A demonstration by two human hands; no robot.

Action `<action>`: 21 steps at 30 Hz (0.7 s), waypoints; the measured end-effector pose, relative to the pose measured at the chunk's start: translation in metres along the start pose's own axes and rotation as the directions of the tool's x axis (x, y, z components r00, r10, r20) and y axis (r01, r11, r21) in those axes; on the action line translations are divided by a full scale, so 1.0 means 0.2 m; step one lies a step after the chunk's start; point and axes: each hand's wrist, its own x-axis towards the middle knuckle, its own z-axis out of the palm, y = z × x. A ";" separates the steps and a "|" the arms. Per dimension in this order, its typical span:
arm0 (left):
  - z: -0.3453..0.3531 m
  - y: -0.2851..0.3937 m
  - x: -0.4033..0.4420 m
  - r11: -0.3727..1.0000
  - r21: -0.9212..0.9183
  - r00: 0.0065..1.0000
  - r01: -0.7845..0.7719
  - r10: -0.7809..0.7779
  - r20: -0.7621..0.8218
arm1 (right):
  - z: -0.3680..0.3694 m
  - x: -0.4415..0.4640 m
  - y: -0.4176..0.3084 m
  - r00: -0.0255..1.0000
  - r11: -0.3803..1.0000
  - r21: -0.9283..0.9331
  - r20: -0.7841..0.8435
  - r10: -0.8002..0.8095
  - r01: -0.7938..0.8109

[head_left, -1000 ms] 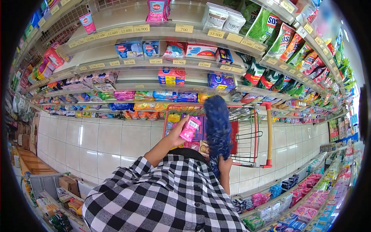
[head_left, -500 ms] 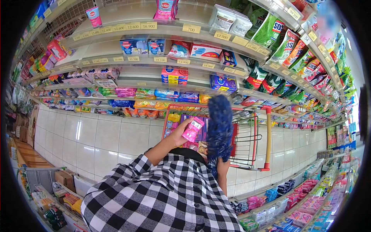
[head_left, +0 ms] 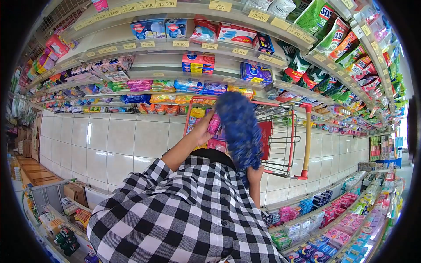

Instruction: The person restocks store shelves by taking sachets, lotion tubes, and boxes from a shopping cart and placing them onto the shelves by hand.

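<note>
My left hand (head_left: 202, 132) is closed around a small pink packet (head_left: 213, 124) above the shopping cart. In my right hand (head_left: 255, 176) is the lower end of a fluffy blue duster (head_left: 239, 131). The duster stands up and leans left, its head beside the packet and partly in front of it; whether they touch I cannot tell. Behind both is the cart (head_left: 293, 140), with a red rim and wire sides. Inside it are colourful packs, among them a yellow one (head_left: 197, 112), largely hidden by my hand and the duster.
Shelves with yellow price tags (head_left: 220, 5) run along the far side, holding boxes (head_left: 198, 64) and green pouches (head_left: 314, 16). The cart's yellow handle (head_left: 308, 140) faces right over the tiled floor (head_left: 109, 133). More stocked shelves (head_left: 307, 228) lie near me, and a cardboard box (head_left: 75, 191) at left.
The duster's head has swung left toward the pink packet. My left hand has moved slightly left and up, turning the packet. The shelves appear higher as my view tips down.
</note>
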 end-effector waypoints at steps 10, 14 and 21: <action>0.00 0.03 0.01 0.999 -0.033 0.996 -0.037 0.034 -0.082 | -0.02 0.03 -0.12 0.986 0.969 -0.217 0.143 -0.090 0.120; -0.11 0.04 0.03 0.974 -0.205 0.929 0.100 -0.018 0.371 | 0.07 0.02 -0.23 0.964 0.998 -0.023 -0.259 0.050 -0.058; -0.04 0.01 0.01 0.982 -0.187 0.997 0.008 0.006 0.073 | -0.04 -0.02 -0.09 0.981 0.977 -0.090 -0.001 -0.195 0.194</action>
